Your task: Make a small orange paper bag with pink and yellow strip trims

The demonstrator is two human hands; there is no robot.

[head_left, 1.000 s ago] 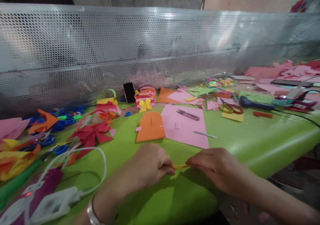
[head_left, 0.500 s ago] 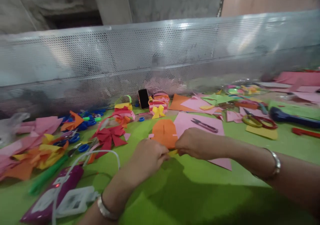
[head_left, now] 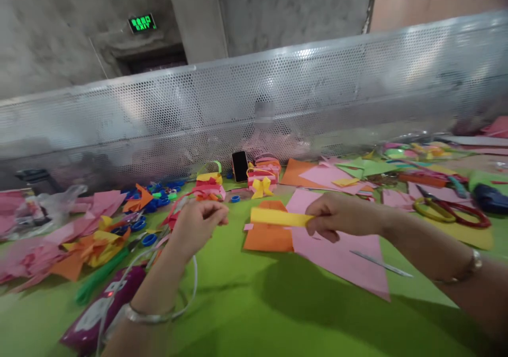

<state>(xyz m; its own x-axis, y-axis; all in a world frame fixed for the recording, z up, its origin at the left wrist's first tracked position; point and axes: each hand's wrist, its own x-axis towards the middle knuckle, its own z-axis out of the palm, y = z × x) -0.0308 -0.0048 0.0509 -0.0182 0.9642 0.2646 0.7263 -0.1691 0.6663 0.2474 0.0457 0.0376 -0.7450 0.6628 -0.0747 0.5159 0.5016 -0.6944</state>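
A yellow paper strip (head_left: pixel 278 217) is pinched by one end in my right hand (head_left: pixel 333 216) and points left, level in the air. Below and behind it lies an orange folded paper piece (head_left: pixel 268 239) with a small pink tab on its left side. My left hand (head_left: pixel 200 222) hovers to the left, apart from the strip, fingers curled and thumb pressed to them; anything small between them is hidden. A pink paper sheet (head_left: pixel 349 261) lies under my right hand, with a thin pointed metal tool (head_left: pixel 381 263) across its right part.
Red-handled scissors (head_left: pixel 464 214) lie at right. Small paper bags (head_left: pixel 262 179) and a phone (head_left: pixel 239 166) stand at the back by the perforated metal screen (head_left: pixel 222 113). At left are paper scraps (head_left: pixel 95 246), a purple glue gun (head_left: pixel 107 314) and its white cable.
My hands have come apart: the left moved left and up, the right lifted rightward with the yellow strip, now seen at length. The whole view has shifted and tilted.
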